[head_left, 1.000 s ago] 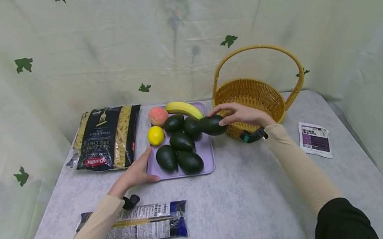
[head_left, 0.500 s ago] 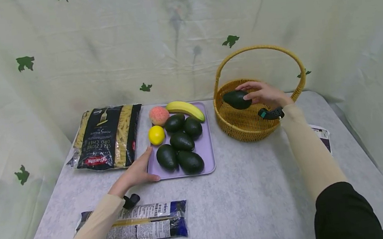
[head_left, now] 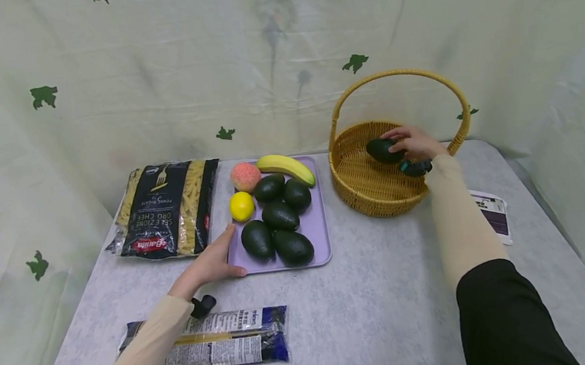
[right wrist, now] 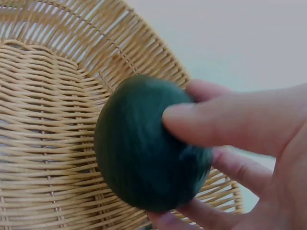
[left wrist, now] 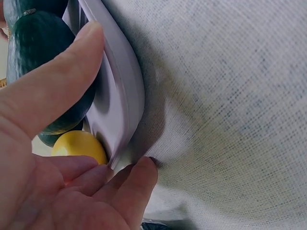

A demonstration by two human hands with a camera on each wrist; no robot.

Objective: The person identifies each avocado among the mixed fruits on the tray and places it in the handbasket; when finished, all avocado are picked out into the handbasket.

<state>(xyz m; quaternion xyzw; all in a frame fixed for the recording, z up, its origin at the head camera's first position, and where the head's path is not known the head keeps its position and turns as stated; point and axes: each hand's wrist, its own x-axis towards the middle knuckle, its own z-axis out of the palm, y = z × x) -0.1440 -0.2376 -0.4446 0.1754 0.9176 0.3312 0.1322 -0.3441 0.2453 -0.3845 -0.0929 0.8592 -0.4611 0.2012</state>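
Note:
An avocado [head_left: 383, 151] is held in my right hand [head_left: 414, 143] inside the wicker basket [head_left: 356, 196]. In the right wrist view, thumb and fingers wrap the avocado [right wrist: 148, 143] from one side, over the woven basket floor. My left hand [head_left: 210, 267] lies at the front left corner of a lilac tray [head_left: 321, 245]. Its thumb touches the front edge and its fingers lie along the left side; in the left wrist view they look spread and only slightly bent. On the tray are several avocados [head_left: 293, 247], a lemon [head_left: 241, 206], a peach [head_left: 245, 177] and a banana [head_left: 285, 167].
Left of the tray lies a large bag of penne pasta [head_left: 166, 212]. A long flat blue-ended packet [head_left: 234, 338] lies in front, partly under the left forearm. At the right, a small white and purple pouch [head_left: 493, 214] is partly hidden by the right sleeve. The basket handle arches upright.
My right hand has carried the avocado from the tray's right edge rightward and down into the basket. My left hand has stayed at the tray corner.

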